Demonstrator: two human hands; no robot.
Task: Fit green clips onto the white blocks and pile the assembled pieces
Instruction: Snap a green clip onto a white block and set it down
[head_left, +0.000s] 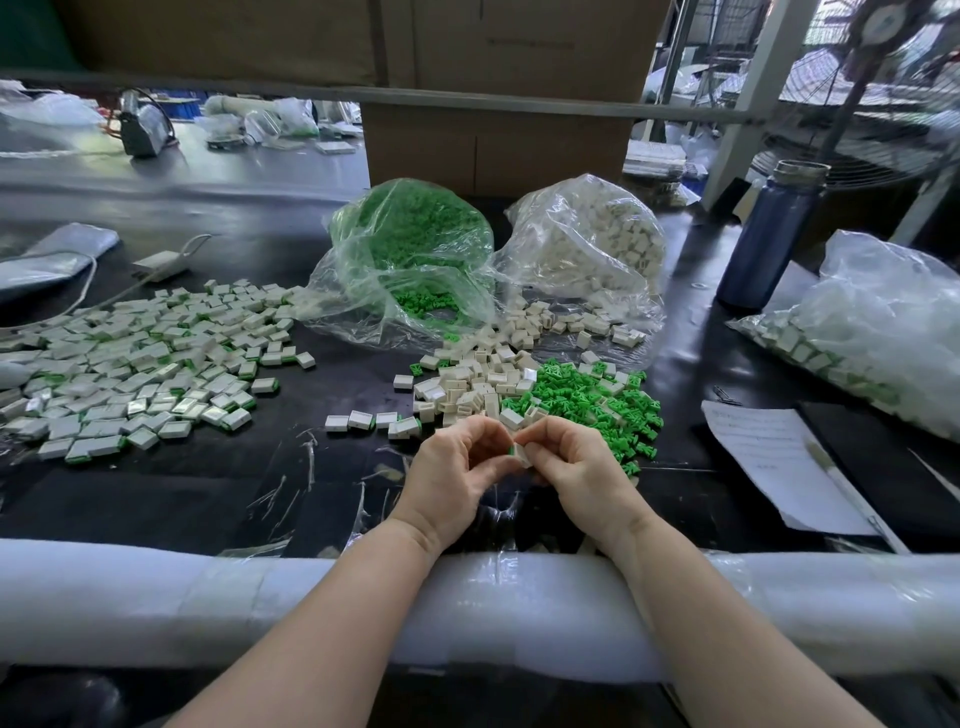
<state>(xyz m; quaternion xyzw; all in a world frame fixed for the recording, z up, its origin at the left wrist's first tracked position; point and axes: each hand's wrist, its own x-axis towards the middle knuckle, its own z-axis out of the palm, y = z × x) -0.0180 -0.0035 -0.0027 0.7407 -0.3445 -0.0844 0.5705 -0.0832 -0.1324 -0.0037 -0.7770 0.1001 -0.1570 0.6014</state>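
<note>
Hands (457, 467) pinching white block (522, 453) between

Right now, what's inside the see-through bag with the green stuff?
The clear bag is full of small green clips, and some spill from its open mouth onto the table. The clips deeper in the heap are covered, so they can't be seen.

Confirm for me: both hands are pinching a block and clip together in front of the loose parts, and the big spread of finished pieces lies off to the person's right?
Not quite. The head view shows the spread of finished pieces on the person's left, not the right. The rest holds: the left hand and right hand pinch a white block with a green clip between them, just in front of the loose parts.
</note>
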